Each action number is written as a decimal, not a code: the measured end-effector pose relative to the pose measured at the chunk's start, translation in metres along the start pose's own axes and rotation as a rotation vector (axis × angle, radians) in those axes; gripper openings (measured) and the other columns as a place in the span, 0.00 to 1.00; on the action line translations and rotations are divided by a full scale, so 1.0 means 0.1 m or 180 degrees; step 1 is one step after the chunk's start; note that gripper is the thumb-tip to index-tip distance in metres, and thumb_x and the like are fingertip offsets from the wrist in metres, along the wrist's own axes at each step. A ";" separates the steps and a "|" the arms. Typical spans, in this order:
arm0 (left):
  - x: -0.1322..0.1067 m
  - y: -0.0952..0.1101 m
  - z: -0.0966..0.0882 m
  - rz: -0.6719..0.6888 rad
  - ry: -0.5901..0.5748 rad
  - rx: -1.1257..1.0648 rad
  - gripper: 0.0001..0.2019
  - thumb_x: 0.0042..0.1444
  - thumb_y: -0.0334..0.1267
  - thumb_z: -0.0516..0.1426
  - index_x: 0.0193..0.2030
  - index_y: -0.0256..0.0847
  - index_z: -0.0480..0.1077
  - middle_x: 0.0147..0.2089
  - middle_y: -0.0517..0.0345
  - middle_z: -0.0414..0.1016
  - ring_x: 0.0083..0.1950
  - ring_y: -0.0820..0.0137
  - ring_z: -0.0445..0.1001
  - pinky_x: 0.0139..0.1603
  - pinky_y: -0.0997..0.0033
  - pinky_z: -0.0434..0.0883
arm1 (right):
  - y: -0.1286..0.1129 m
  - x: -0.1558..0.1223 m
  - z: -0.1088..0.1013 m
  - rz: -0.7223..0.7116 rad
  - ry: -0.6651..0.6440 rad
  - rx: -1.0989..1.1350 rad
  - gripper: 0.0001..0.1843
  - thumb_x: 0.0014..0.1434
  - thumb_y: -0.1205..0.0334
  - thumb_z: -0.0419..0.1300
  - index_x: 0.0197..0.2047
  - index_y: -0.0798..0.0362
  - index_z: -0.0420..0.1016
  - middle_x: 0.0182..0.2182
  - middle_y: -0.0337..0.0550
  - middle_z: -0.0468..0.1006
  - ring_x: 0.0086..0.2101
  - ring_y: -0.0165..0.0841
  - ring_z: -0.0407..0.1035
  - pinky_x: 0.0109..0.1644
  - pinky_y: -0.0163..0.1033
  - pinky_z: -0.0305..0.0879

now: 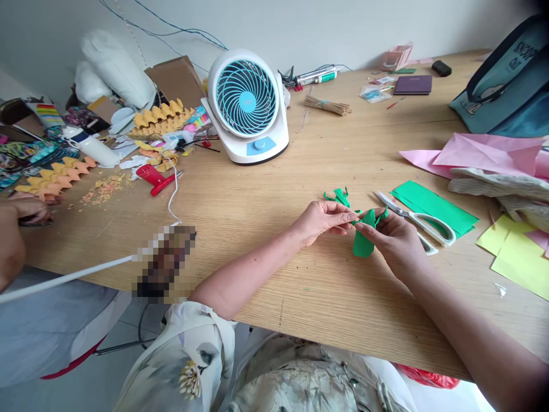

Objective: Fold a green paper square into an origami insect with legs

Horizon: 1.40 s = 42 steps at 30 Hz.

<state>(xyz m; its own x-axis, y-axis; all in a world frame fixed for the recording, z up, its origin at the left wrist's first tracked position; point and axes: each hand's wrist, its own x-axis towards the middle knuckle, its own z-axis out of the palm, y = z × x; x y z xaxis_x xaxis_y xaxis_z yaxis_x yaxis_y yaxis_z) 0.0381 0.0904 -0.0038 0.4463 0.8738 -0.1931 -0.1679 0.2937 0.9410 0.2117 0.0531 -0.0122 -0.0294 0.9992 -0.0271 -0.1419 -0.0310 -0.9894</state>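
My left hand (319, 220) and my right hand (394, 237) meet over the wooden table (274, 269), both pinched on a green paper piece (363, 243) that hangs folded below my fingers. A thin stick seems to run between the two hands. More green paper scraps (341, 196) lie just behind my left hand. White-handled scissors (418, 222) rest right of my right hand, partly on a green paper sheet (433, 206).
A white and blue desk fan (246, 106) stands at the back. Pink paper (472, 154) and yellow paper (517, 252) lie at right, beside a blue bag (506, 86). A bundle of sticks (328, 105), orange paper decorations (60, 171) and another person's hand (21, 214) are also there.
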 end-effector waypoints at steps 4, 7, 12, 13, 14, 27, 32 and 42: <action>-0.02 0.01 0.03 0.0164 0.0201 0.0140 0.17 0.45 0.46 0.69 0.33 0.34 0.75 0.32 0.57 0.75 0.32 0.76 0.72 0.33 0.74 0.70 | 0.01 0.00 0.00 0.0013 -0.0022 0.0119 0.22 0.37 0.54 0.80 0.33 0.49 0.76 0.28 0.36 0.78 0.26 0.27 0.69 0.26 0.31 0.67; -0.03 0.04 0.06 0.0302 0.0355 0.0164 0.15 0.49 0.45 0.66 0.33 0.34 0.74 0.34 0.57 0.76 0.33 0.77 0.71 0.33 0.75 0.69 | -0.01 -0.01 0.00 0.0158 -0.0108 0.0316 0.21 0.40 0.53 0.79 0.35 0.48 0.78 0.29 0.36 0.79 0.26 0.27 0.69 0.25 0.30 0.68; -0.05 0.03 0.11 0.0414 0.0471 0.0200 0.13 0.51 0.44 0.65 0.31 0.36 0.71 0.31 0.60 0.73 0.31 0.78 0.70 0.32 0.76 0.69 | -0.05 -0.02 0.03 0.0369 -0.0152 0.0492 0.21 0.39 0.56 0.79 0.36 0.48 0.78 0.28 0.35 0.78 0.25 0.27 0.68 0.23 0.29 0.67; -0.05 0.01 0.11 0.0411 0.0475 0.0173 0.13 0.51 0.44 0.65 0.31 0.36 0.70 0.30 0.61 0.72 0.31 0.78 0.70 0.32 0.76 0.69 | -0.05 -0.02 0.03 0.0374 -0.0141 0.0508 0.21 0.39 0.56 0.79 0.36 0.48 0.78 0.28 0.35 0.78 0.25 0.27 0.69 0.23 0.29 0.67; -0.04 0.00 0.11 0.0388 0.0460 0.0121 0.13 0.50 0.44 0.65 0.31 0.36 0.70 0.31 0.61 0.72 0.32 0.78 0.71 0.32 0.76 0.69 | -0.04 -0.02 0.03 0.0371 -0.0124 0.0522 0.21 0.39 0.57 0.79 0.36 0.48 0.78 0.28 0.35 0.78 0.26 0.27 0.69 0.24 0.29 0.67; 0.01 -0.06 0.04 0.0000 0.0301 -0.0364 0.20 0.40 0.47 0.72 0.35 0.35 0.78 0.35 0.57 0.75 0.34 0.77 0.70 0.35 0.73 0.70 | -0.01 0.01 -0.01 0.0319 0.0100 0.0414 0.21 0.35 0.59 0.80 0.33 0.48 0.78 0.28 0.35 0.75 0.25 0.25 0.65 0.22 0.27 0.63; 0.01 -0.06 0.04 -0.0101 0.0316 -0.0372 0.20 0.39 0.47 0.72 0.35 0.35 0.78 0.38 0.55 0.76 0.35 0.77 0.71 0.37 0.73 0.71 | -0.03 0.00 0.00 0.0295 0.0065 0.0373 0.20 0.36 0.57 0.80 0.31 0.49 0.77 0.26 0.35 0.74 0.24 0.25 0.64 0.21 0.28 0.62; -0.01 -0.09 0.08 0.0368 0.0463 0.0102 0.16 0.47 0.47 0.68 0.33 0.35 0.77 0.34 0.57 0.75 0.34 0.76 0.70 0.31 0.75 0.68 | 0.00 0.00 -0.01 0.0126 -0.0117 0.0149 0.17 0.46 0.52 0.75 0.32 0.48 0.74 0.26 0.36 0.75 0.23 0.27 0.65 0.21 0.32 0.63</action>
<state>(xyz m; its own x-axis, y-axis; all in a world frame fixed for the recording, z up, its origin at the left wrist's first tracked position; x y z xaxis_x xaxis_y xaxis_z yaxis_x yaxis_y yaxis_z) 0.0458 0.0839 -0.0095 0.2935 0.9485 -0.1192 -0.1814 0.1777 0.9672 0.2130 0.0533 -0.0124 -0.0720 0.9956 -0.0599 -0.1859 -0.0724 -0.9799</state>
